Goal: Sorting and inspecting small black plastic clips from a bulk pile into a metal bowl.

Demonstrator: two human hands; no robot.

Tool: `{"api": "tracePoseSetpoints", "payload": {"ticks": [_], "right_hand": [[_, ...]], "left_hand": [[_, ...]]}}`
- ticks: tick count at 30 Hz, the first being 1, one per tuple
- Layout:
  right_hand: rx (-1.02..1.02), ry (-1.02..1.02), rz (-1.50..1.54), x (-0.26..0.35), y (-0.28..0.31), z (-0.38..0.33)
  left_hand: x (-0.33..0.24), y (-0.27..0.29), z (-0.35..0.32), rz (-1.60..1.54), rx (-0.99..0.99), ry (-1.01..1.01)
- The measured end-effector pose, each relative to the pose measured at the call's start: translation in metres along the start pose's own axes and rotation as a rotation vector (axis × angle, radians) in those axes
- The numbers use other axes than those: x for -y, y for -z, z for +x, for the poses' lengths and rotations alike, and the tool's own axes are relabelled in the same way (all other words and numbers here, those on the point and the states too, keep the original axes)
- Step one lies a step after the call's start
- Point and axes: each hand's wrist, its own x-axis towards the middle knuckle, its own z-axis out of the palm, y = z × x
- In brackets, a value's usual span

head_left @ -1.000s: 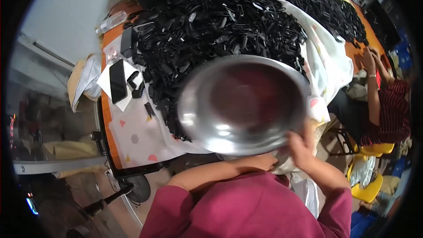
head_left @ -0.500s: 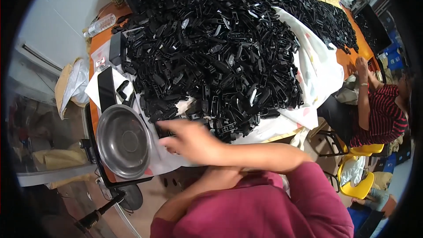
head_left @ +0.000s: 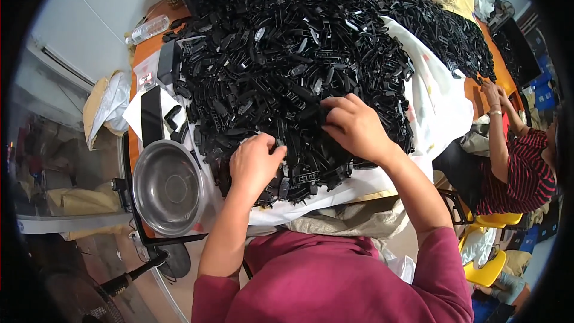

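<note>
A big heap of small black plastic parts (head_left: 257, 78) covers the table before me. At its near edge, my left hand (head_left: 254, 161) rests low with fingers curled and the thumb near the index finger. Whatever those fingers hold, if anything, is hidden. Farther right, my right hand (head_left: 357, 127) reaches into the heap from the right. Its fingers and thumb are bent in toward each other among the black parts, and what lies between them is too dark to make out. An empty metal bowl (head_left: 168, 188) sits left of my left hand.
Behind the bowl lie a dark phone (head_left: 151, 116) and a black box (head_left: 169, 61). A plastic bottle (head_left: 147, 30) lies at far left. White cloth (head_left: 439, 96) borders the heap's right side. A person in a striped shirt (head_left: 520, 170) works at right, near another black pile (head_left: 445, 30).
My right hand has moved from beside the bowl rightward into the heap. My left hand has come up from beneath the right forearm to the heap's near edge. The arms are no longer crossed.
</note>
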Motion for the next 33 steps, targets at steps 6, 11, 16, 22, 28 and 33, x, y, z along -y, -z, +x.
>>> {"api": "tracePoseSetpoints", "payload": {"ticks": [6, 11, 16, 22, 28, 33], "right_hand": [[-0.346, -0.746, 1.353, 0.011, -0.004, -0.006], [-0.388, -0.865, 1.743, 0.042, 0.003, -0.004], [-0.356, -0.756, 1.521, 0.066, 0.006, -0.014], [-0.391, -0.451, 1.051, 0.064, 0.008, -0.03], [-0.423, -0.5, 0.909, 0.067, 0.016, -0.027], [-0.33, -0.293, 0.595, 0.064, 0.027, -0.027]], "left_hand": [[0.0, -0.007, 0.003, -0.26, -0.037, 0.114], [-0.016, -0.004, -0.008, -0.941, -0.014, 0.068], [-0.037, -0.002, -0.014, -1.207, 0.003, -0.123], [-0.042, 0.0, -0.018, -1.303, -0.049, -0.238], [-0.047, 0.008, -0.022, -1.216, -0.05, -0.204], [-0.04, 0.006, -0.026, -1.098, -0.031, -0.171]]}}
